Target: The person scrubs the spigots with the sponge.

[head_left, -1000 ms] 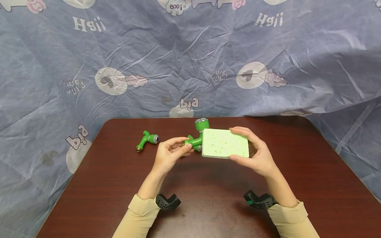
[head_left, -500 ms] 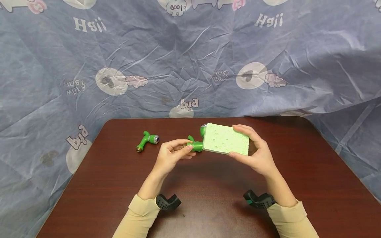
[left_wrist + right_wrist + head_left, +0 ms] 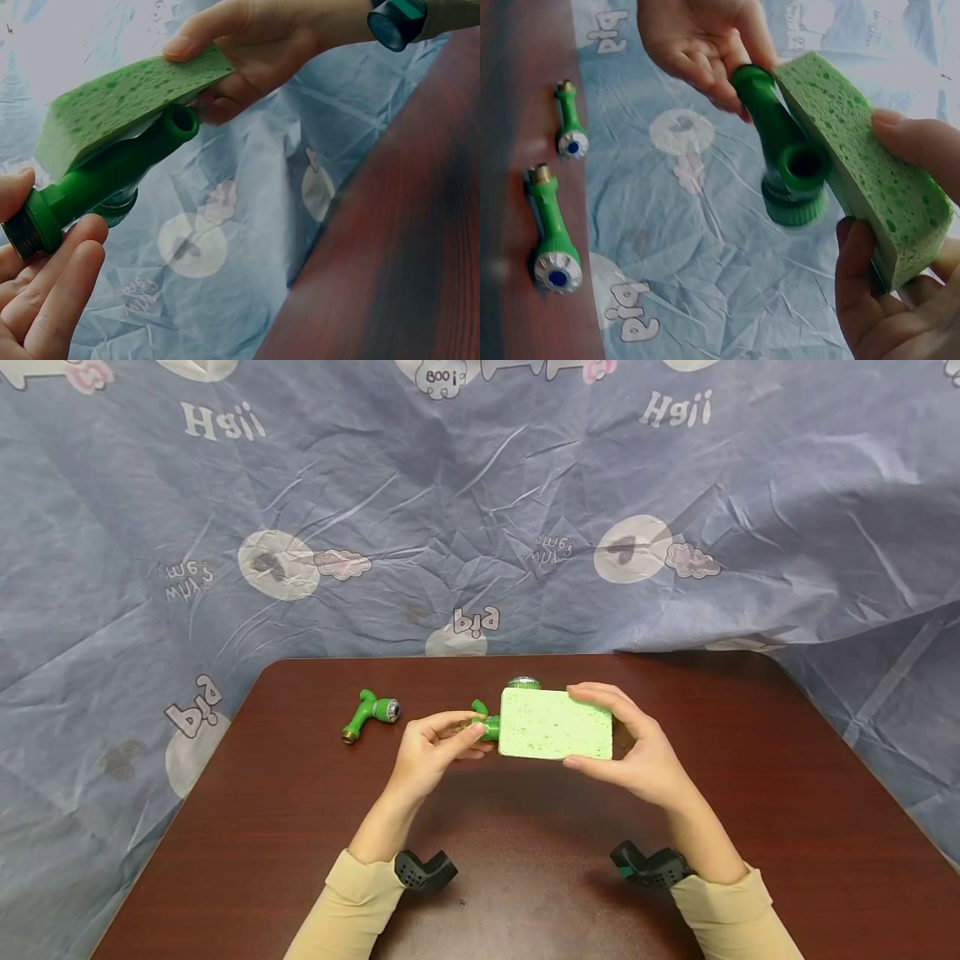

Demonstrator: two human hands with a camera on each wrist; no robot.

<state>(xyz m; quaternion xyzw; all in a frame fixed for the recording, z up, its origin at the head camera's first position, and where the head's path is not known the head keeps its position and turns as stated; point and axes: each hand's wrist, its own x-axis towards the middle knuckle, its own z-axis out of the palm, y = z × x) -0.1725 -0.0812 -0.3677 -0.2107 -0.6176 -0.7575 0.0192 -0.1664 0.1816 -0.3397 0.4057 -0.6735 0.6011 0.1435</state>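
My left hand (image 3: 427, 752) pinches a green plastic tap (image 3: 105, 176) by its threaded end, with thumb above and fingers below. In my right hand (image 3: 645, 752) is a light green speckled sponge (image 3: 557, 724), gripped between thumb and fingers at its right end. Its broad side lies along the tap's body in both wrist views. From the head view the sponge hides most of the tap; the top of its ribbed knob (image 3: 523, 683) shows above the edge. The spout opening (image 3: 806, 161) shows below the sponge in the right wrist view. Both hands are raised over the table.
A second green tap (image 3: 371, 714) with a brass threaded end lies on the dark wooden table (image 3: 510, 877), left of my hands. Another tap (image 3: 480, 707) lies behind my left fingers, mostly hidden. A blue printed cloth (image 3: 420, 510) hangs behind the table.
The sponge tilts up and then swings back level, shifting a little left along the tap. The tap's knob goes from plainly visible to mostly covered. My left hand stays nearly in place.
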